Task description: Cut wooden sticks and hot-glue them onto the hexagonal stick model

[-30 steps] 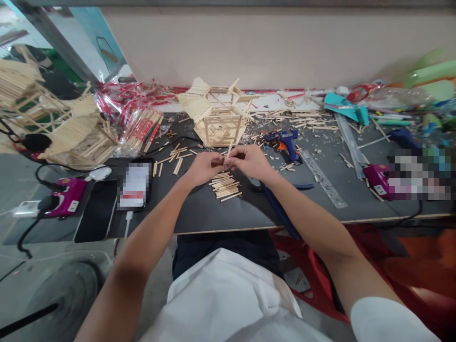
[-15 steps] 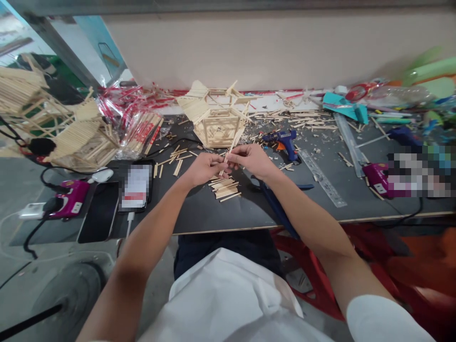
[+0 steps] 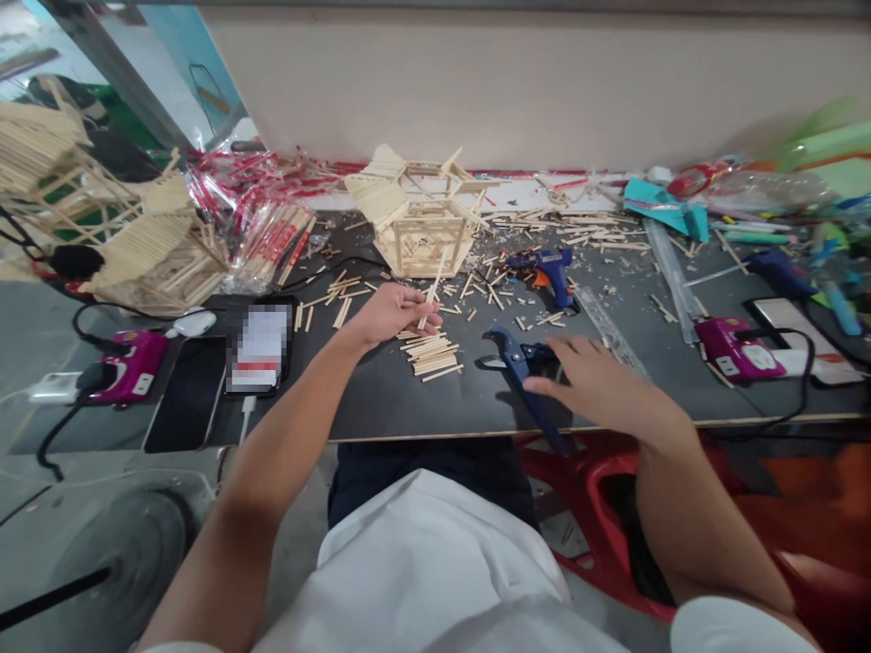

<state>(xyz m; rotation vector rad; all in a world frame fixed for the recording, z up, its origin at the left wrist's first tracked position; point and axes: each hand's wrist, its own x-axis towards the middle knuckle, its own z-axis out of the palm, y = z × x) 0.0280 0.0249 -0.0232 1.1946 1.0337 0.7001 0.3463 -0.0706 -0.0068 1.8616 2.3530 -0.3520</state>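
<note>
My left hand [image 3: 393,316] is closed on a thin wooden stick [image 3: 435,288] that points up and away from me; whether there is more than one stick in the grip I cannot tell. A small pile of short cut sticks [image 3: 434,355] lies just below those fingers. My right hand [image 3: 599,385] has its fingers apart, over the handles of a blue hand cutter [image 3: 518,372] lying on the table; whether it touches the cutter is unclear. Behind my left hand stands a lantern-like model made of sticks [image 3: 425,240].
A blue glue gun [image 3: 554,272] and a clear ruler [image 3: 612,331] lie to the right among stick scraps. Two phones [image 3: 185,394] and a purple power socket [image 3: 132,367] are at left. Larger stick models [image 3: 160,263] and bagged sticks [image 3: 272,245] stand behind them.
My right hand has let go of the stick and moved right and toward me, to the blue cutter. My left hand stays near its place, holding the stick.
</note>
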